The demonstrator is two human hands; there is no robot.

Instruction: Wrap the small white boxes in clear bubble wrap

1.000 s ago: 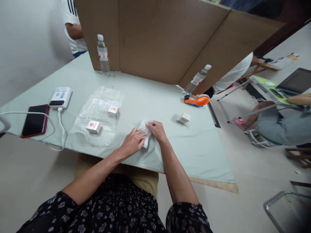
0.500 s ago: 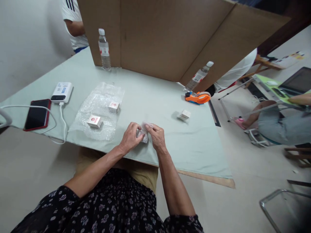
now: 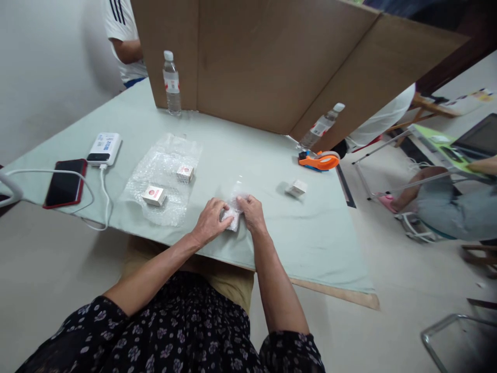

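Near the table's front edge lies a small bundle of bubble wrap (image 3: 232, 221), wrapped round something I cannot make out. My left hand (image 3: 213, 220) grips its left side with curled fingers and thumb. At its upper right, my right hand (image 3: 251, 211) pinches a loose flap of the wrap. To the left, a flat sheet of bubble wrap (image 3: 166, 155) carries a small white box (image 3: 154, 196) and a second white box (image 3: 185, 173), both with red print. Another small white box (image 3: 297, 188), seemingly in clear wrap, sits right of my hands.
An orange tape dispenser (image 3: 320, 161) lies at the right, by a water bottle (image 3: 320, 127). Another bottle (image 3: 172, 85) stands before the cardboard screen (image 3: 248, 67). A phone (image 3: 66, 182) and a cabled power bank (image 3: 104, 148) lie left. People sit beyond the table.
My right hand has lowered slightly with the flap, which now spreads flatter above the bundle. More of the bundle shows between my hands. The whole view has shifted a little.
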